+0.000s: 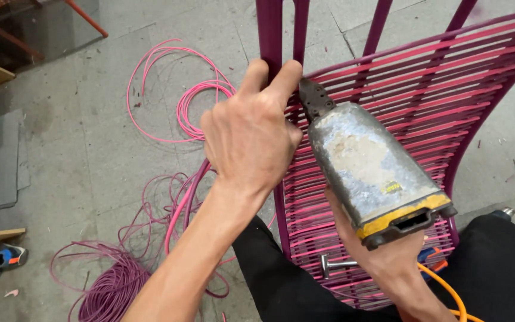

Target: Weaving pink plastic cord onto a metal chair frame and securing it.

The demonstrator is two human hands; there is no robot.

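Mid-staple on the woven seat, by the look of it. Left hand (250, 134) clamped over the frame (269, 30) at twelve o'clock, fingers curled round the magenta tube, pinning pink cord (388, 107) against it. Right hand (382, 256) wrapped tight on the stapler (371, 170), worn grey with a yellow butt, nose touching the frame just beside the left fingertips. Orange hose (448, 292) trailing off at five o'clock. Loose cord coil (111, 286) on the floor (90, 149) at eight o'clock. Next move probably calls for a square, firm nose and fingertips kept clear.
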